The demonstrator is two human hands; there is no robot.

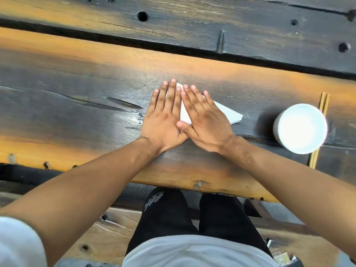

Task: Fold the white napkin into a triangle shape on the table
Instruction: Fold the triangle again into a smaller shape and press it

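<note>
The dark, weathered wooden tabletop (pixel 81 97) carries everything. On its right side a white cup (pixel 300 129) stands on a pair of chopsticks (pixel 323 102), near the work. At the middle, the left hand (pixel 163 120) and right hand (pixel 206 124) lie flat, fingers straight, each grip released, pressing the white napkin (pixel 225 112), already a triangle. It looks light, soft and prone to sliding; best pinched at its exposed right corner.

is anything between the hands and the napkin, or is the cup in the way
Nothing visible is. Both the left hand and the right hand lie flat on the napkin, fingers straight, pressing it to the table. The cup stands to the right, apart from the napkin's corner.
</note>
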